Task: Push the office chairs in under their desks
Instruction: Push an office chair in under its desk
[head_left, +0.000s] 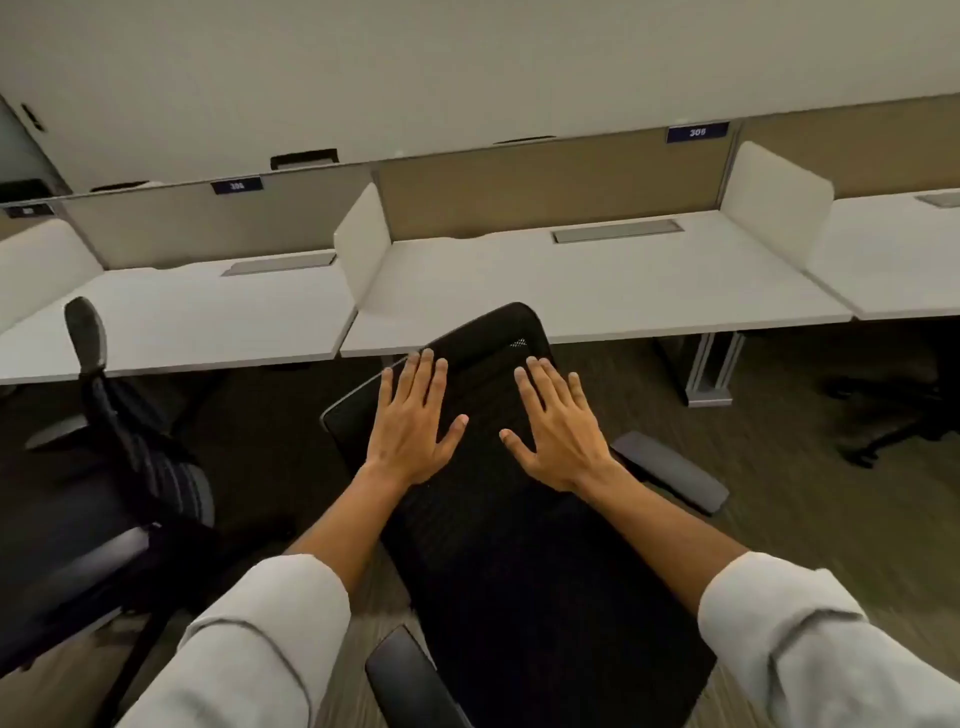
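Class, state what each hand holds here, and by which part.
Nothing is gripped: left hand and right hand lie open, flat on the black mesh office chair's backrest.

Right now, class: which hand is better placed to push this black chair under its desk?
Neither clearly: left hand and right hand both lie flat and open on the chair back, level with each other.

Plain pale wall (467, 67), brown carpet (779, 467), beige partitions (545, 192)
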